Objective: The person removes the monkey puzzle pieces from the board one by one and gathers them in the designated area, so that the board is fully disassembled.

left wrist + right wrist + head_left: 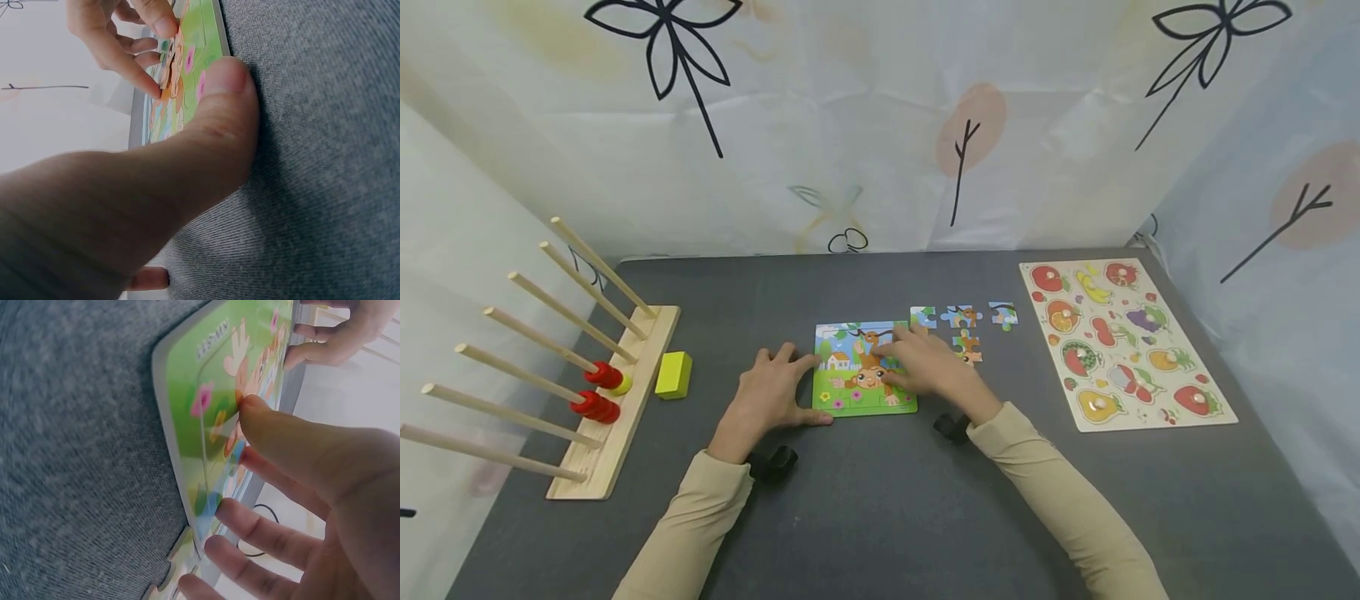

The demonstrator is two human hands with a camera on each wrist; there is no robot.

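Note:
A monkey jigsaw puzzle (838, 398) in a flat green-edged board lies on the dark table. My left hand (767, 396) rests at the board's left side, its thumb (228, 87) against the near edge and its fingers spread toward the far left. My right hand (928, 367) reaches over the right part of the puzzle. Its thumb (259, 419) and fingertips touch the picture surface, apart from each other, with no piece seen lifted. Loose jigsaw pieces (962, 316) lie beyond the right hand, several in all, one partly hidden by it.
A wooden rack of slanting pegs (655, 333) with red and yellow beads stands at the left. Beside it sits a yellow block (673, 375). A wooden fruit puzzle board (1105, 400) lies at the right. A patterned cloth (880, 125) hangs behind the table.

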